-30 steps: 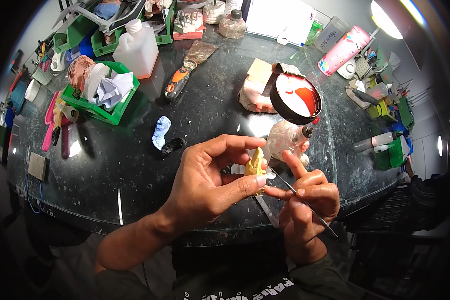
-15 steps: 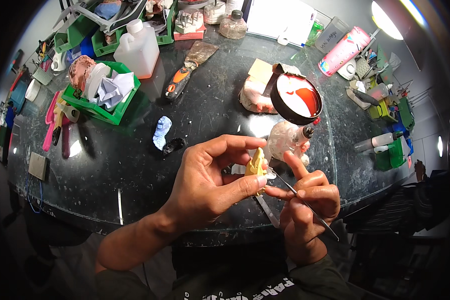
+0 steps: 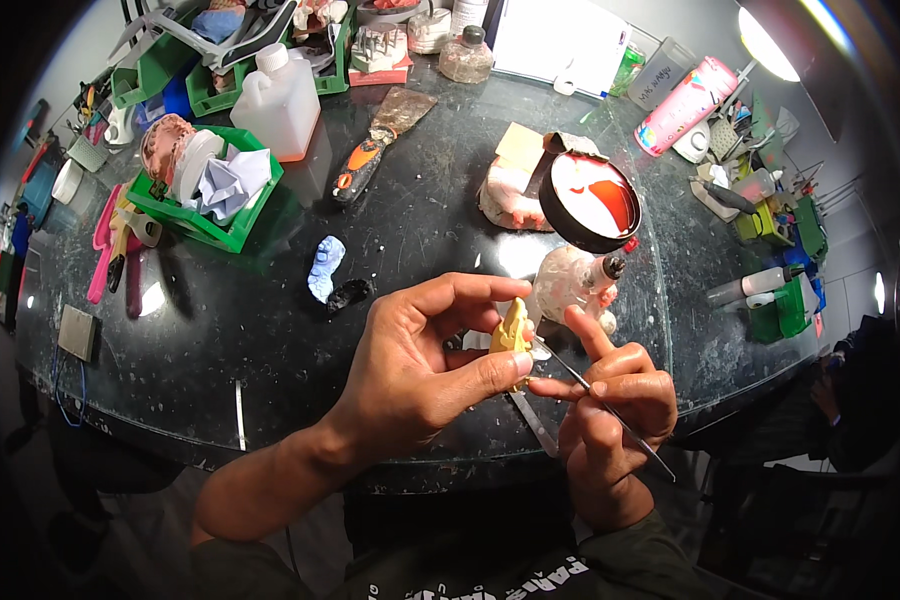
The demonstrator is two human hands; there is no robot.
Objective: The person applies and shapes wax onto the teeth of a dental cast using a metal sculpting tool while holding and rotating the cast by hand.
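A small yellow dental cast (image 3: pixel 509 335) is pinched upright between the thumb and fingers of my left hand (image 3: pixel 405 355). Held like a pen, a thin metal dental carver (image 3: pixel 630 432) lies in my right hand (image 3: pixel 622 395). Its tip end is at the cast's right side; whether it touches cannot be made out. One right fingertip is close to the cast's lower edge. Just beyond my hands stands a glass spirit burner (image 3: pixel 562 280), and past it an open dark tin of red wax (image 3: pixel 592 200). Beneath the hands lies a flat metal blade (image 3: pixel 536 424), partly hidden.
A blue dental impression (image 3: pixel 325 268) and a black lump (image 3: pixel 350 293) lie left of my hands. Farther back are an orange-black scraper (image 3: pixel 358 165), a green bin (image 3: pixel 232 232) and a white jug (image 3: pixel 280 105). A pink bottle (image 3: pixel 687 105) stands back right. Another person's hand (image 3: pixel 826 392) shows at right.
My right hand and the carver have shifted very slightly left. The left hand keeps the cast in nearly the same place. Another person's hand has come into view at the right.
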